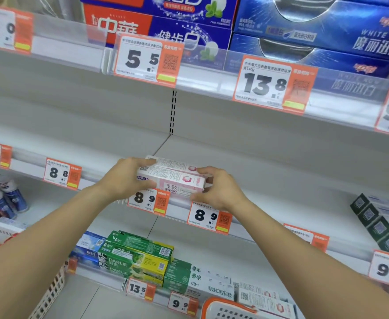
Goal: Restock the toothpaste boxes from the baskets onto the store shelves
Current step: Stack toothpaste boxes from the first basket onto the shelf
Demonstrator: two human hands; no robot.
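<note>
Here, a restock caught mid-placement:
Hands: left hand (127,178) and right hand (214,189) each curl fingers round one end of a small stack of pink boxes (173,177) — it looks like two or three, the exact count unclear.
Position: the stack is held level at the front lip of the middle shelf (269,164), just above two 8.9 price tags (148,200).
Progress: early, by the look of it — the middle shelf shows bare along its visible length; the top shelf already carries red and blue boxes (315,31), and green boxes (140,256) sit on the shelf below.
Left to do: a white lattice basket (51,293) at lower left and an orange-rimmed basket (225,309) at the bottom edge; only the latter shows boxes beside it.
Materials: glossy printed cardboard, long and rectangular; matte pale shelving; clear plastic tag strips; perforated plastic baskets.
</note>
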